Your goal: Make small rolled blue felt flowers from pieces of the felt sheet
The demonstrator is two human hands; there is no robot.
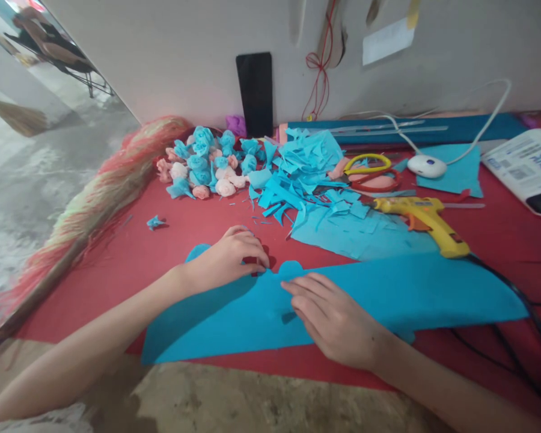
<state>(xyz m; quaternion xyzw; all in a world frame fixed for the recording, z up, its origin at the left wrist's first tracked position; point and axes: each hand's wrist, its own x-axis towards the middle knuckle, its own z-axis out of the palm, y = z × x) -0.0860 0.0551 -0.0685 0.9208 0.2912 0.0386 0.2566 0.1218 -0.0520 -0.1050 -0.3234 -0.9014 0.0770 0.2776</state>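
Note:
A long blue sheet, of crepe paper or felt by its look, lies across the red surface before me. Its far edge has rounded lobes, one of them a tab between my hands. At that far edge, the curled fingers and thumb of my left hand pinch the sheet. My right hand rests over the sheet's middle, thumb and fingers closed together beside the tab, on the blue material. What lies under its fingertips is partly hidden.
Blue and pink paper flowers sit behind, beside blue scraps. Scissors and a yellow glue gun lie right. A dark phone leans on the wall. A fringed pole runs along the left; black cables cross the right.

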